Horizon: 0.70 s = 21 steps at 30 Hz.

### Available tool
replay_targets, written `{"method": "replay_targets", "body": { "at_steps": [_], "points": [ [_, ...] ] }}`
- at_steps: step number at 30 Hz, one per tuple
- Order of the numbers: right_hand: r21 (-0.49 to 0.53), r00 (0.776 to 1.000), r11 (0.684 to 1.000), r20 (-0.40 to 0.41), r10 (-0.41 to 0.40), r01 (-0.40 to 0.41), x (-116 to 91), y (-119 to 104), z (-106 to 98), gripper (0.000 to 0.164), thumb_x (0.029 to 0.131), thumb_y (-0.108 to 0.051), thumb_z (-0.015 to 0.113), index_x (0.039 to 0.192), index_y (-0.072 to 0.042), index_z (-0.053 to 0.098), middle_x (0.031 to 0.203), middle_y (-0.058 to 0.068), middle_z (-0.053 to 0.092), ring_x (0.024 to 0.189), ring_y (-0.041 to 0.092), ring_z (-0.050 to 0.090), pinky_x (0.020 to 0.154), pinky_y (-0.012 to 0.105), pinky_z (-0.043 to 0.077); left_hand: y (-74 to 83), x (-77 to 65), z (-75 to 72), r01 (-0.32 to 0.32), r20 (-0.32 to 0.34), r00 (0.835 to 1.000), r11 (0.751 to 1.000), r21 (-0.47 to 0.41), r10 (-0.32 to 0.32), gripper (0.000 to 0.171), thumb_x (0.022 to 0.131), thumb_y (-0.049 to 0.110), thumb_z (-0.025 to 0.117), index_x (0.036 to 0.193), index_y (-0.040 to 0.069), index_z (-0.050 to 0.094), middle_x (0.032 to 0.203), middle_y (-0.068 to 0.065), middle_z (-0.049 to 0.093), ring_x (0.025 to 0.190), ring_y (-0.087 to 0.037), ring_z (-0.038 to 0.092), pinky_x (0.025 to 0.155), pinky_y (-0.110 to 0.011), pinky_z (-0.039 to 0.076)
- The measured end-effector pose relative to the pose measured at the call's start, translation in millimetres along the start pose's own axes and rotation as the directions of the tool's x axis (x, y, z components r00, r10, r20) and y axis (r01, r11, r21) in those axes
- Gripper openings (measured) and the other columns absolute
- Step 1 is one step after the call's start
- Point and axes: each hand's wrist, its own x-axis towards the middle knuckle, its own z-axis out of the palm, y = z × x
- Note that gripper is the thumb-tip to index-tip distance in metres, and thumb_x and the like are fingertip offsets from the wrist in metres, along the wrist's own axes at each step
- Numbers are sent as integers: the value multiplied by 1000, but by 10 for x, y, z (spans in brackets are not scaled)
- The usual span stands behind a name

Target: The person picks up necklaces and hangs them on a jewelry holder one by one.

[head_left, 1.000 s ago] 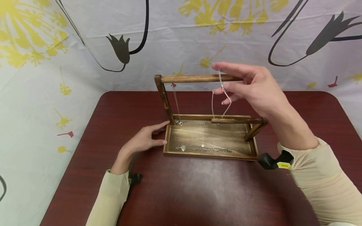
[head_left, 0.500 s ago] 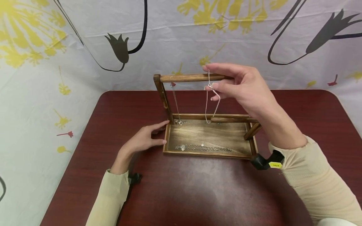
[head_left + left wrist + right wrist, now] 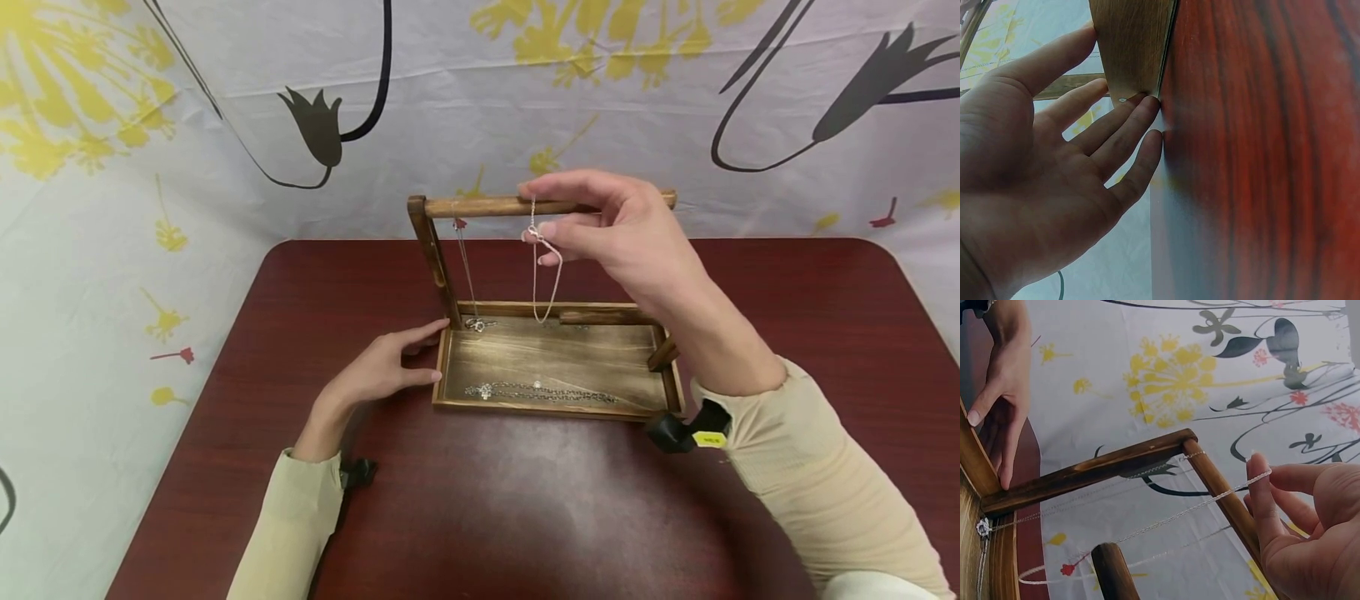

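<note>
A wooden jewelry stand has a tray base (image 3: 570, 357), a high back bar (image 3: 480, 207) and a lower bar (image 3: 600, 318) with a free left end. My right hand (image 3: 626, 229) is at the high bar, pinching a thin silver chain (image 3: 557, 271). The chain drapes over the index finger and hangs in a loop with its clasp near the thumb. My left hand (image 3: 378, 367) touches the tray's left end with thumb and fingers spread; the left wrist view shows the fingertips against the wooden side (image 3: 1135, 44). Another necklace (image 3: 467, 271) hangs from the high bar's left part.
A thicker silver chain necklace (image 3: 555, 395) with a flower-like pendant lies along the tray's front. The stand sits on a dark red table (image 3: 525, 492). Behind it hangs a white cloth (image 3: 465, 108) with yellow and dark plant prints.
My right hand has moved left along the high bar with the silver chain, whose loop now hangs left of the lower bar's free end. The left hand has stayed at the tray.
</note>
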Motion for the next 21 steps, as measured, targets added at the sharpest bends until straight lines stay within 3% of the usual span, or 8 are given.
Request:
{"method": "replay_targets", "body": {
  "at_steps": [13,21],
  "points": [
    [85,1000,996,-25,0,2,50,54,108,22,88,10,67,110,7,68,107,20,66,84,24,71,73,34,59,9,-15,-2,6,6,1000,1000,0,-6,77,89,23,77,155,27,37,144,-6,54,133,-23,50,108,-47,40],
    [70,1000,997,-10,12,-11,46,56,180,24,87,6,71,111,6,68,113,20,66,90,25,72,80,36,58,8,-13,-6,0,6,1000,1000,-2,0,77,89,24,77,155,26,38,143,-7,54,133,-24,50,108,-47,40]
  ]
}}
